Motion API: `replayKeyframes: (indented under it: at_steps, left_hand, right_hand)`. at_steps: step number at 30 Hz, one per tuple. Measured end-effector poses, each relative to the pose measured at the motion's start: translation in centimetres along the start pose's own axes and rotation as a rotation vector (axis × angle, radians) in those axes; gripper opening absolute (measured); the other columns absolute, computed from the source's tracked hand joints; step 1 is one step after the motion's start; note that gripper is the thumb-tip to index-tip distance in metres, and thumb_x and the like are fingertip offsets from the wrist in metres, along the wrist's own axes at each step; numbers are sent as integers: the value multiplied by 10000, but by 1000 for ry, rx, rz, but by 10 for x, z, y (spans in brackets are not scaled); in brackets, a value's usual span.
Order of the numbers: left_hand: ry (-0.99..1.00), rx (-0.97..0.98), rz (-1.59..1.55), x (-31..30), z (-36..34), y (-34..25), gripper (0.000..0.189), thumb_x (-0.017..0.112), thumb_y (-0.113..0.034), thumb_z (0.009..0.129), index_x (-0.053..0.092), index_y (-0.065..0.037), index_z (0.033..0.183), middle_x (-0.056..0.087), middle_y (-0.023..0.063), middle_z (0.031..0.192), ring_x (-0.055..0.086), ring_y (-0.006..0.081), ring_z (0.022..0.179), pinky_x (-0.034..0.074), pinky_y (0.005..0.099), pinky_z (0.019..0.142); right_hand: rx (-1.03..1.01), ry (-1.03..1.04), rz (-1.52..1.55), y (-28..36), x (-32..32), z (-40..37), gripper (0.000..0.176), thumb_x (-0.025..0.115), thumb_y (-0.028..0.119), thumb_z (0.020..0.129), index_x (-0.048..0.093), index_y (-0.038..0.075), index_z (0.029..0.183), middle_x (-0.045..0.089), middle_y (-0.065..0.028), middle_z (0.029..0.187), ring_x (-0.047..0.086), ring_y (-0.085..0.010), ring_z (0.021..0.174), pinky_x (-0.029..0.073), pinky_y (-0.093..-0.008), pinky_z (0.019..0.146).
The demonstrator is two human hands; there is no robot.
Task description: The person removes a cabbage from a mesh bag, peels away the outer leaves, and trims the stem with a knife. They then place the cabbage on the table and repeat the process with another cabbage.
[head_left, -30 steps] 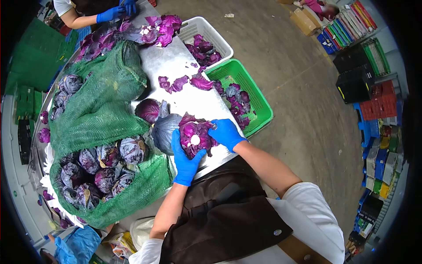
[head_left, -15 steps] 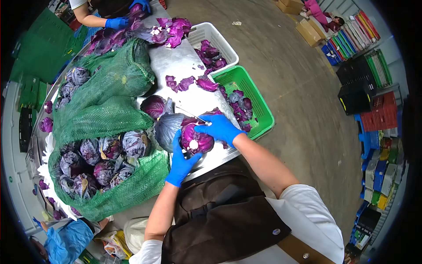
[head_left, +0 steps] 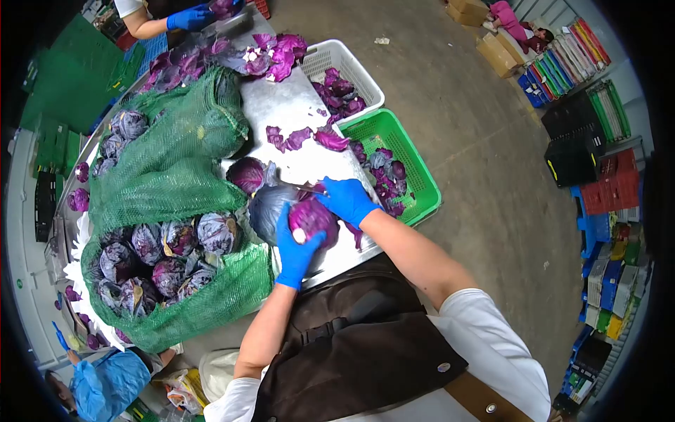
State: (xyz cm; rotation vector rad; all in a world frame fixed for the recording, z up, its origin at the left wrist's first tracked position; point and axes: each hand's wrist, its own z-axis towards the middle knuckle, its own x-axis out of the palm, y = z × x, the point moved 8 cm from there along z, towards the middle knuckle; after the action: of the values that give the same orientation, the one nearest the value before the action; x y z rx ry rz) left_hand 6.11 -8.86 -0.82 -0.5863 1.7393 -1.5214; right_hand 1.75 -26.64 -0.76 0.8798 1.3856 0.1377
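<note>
In the head view my left hand (head_left: pixel 295 247), gloved in blue, is closed around a peeled red cabbage (head_left: pixel 313 224) whose pale cut stem faces down and left. My right hand (head_left: pixel 348 200), also in a blue glove, grips a knife (head_left: pixel 306 188) just above the cabbage; its thin blade points left and its handle is mostly hidden. Large dusky outer leaves (head_left: pixel 268 212) lie against the cabbage's left side. A purple leaf (head_left: pixel 246 174) rests beyond them, and loose leaf pieces (head_left: pixel 299 138) are scattered on the metal table (head_left: pixel 274 105).
Green mesh sacks (head_left: pixel 165 186) with several whole cabbages (head_left: pixel 218 233) cover the table's left. A white basket (head_left: pixel 373 88) and a green basket (head_left: pixel 429 176) hold leaves along the right edge. Across the table, a co-worker's gloved hand (head_left: pixel 188 19) is beside a cabbage. Another person (head_left: pixel 112 383) is lower left.
The cabbage has turned in my left hand, its stem shifting down and left. My right hand and the knife have moved slightly up. A leaf strip now hangs at the cabbage's right.
</note>
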Motion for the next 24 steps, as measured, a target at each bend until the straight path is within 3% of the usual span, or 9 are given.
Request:
replayKeyframes:
  at_steps: [2, 7, 8, 11, 13, 15, 18, 20, 24]
  left_hand:
    - [157, 260, 169, 16, -14, -29, 1023, 866, -230, 592, 355, -27, 1454, 432, 192, 1423, 434, 348, 1310, 332, 418, 1120]
    - [291, 308, 243, -4, 4, -40, 1061, 880, -222, 553, 361, -33, 1459, 388, 196, 1454, 371, 354, 1369, 310, 416, 1149]
    - [351, 313, 300, -9, 6, -45, 1067, 880, -245, 558, 357, -27, 1463, 377, 193, 1465, 367, 350, 1373, 303, 418, 1150]
    - [500, 311, 371, -2, 23, -50, 1121, 870, -338, 574, 310, -23, 1492, 298, 195, 1518, 316, 346, 1405, 265, 426, 1165]
    - [408, 370, 376, -5, 28, -55, 1111, 858, -247, 566, 289, -21, 1494, 302, 214, 1503, 320, 370, 1399, 292, 419, 1156]
    - [271, 404, 405, -14, 25, -60, 1079, 839, -182, 619, 245, -20, 1506, 318, 222, 1489, 355, 359, 1380, 316, 412, 1142]
    - [8, -45, -54, -33, -7, 16, 1022, 830, -166, 675, 249, 2, 1499, 326, 207, 1489, 398, 322, 1348, 330, 403, 1129]
    - [89, -239, -297, -1, -14, -4, 1083, 847, -210, 700, 168, 46, 1503, 335, 209, 1478, 418, 317, 1318, 334, 408, 1120]
    - [-3, 56, 231, 14, 19, -23, 1157, 886, -322, 649, 186, 54, 1489, 355, 256, 1439, 375, 378, 1338, 286, 432, 1140]
  right_hand:
    - [85, -17, -117, -41, 17, 6, 322, 571, 394, 886, 671, 104, 982, 696, -186, 860, 675, -390, 782, 538, -479, 716]
    - [426, -32, 171, -120, 1, 5, 351, 632, 366, 879, 647, 90, 1095, 701, -190, 898, 672, -402, 850, 533, -489, 763]
    - [392, -47, -68, -99, -38, 3, 473, 691, 317, 853, 566, 94, 1251, 688, -190, 1025, 670, -365, 926, 534, -459, 785]
    - [83, -160, 122, -34, -61, 5, 691, 735, 335, 830, 426, 113, 1408, 607, -212, 1225, 643, -342, 1032, 518, -431, 858]
    - [-128, -111, 354, 24, -50, -9, 770, 737, 470, 797, 424, 146, 1420, 652, -184, 1088, 648, -376, 895, 518, -444, 801]
    - [9, 132, 420, 13, -9, -18, 634, 714, 480, 833, 536, 124, 1327, 669, -177, 1081, 654, -339, 938, 511, -417, 835]
    - [118, 47, 470, 5, -9, -33, 549, 672, 514, 859, 625, 93, 1208, 684, -182, 1049, 661, -335, 940, 513, -416, 823]
    - [193, -17, 473, -7, -7, -42, 541, 653, 530, 868, 644, 82, 1170, 691, -185, 1023, 665, -339, 933, 515, -414, 813]
    - [192, -41, 246, -25, -11, -51, 599, 602, 554, 889, 569, 98, 1277, 696, -181, 899, 674, -350, 784, 528, -416, 690]
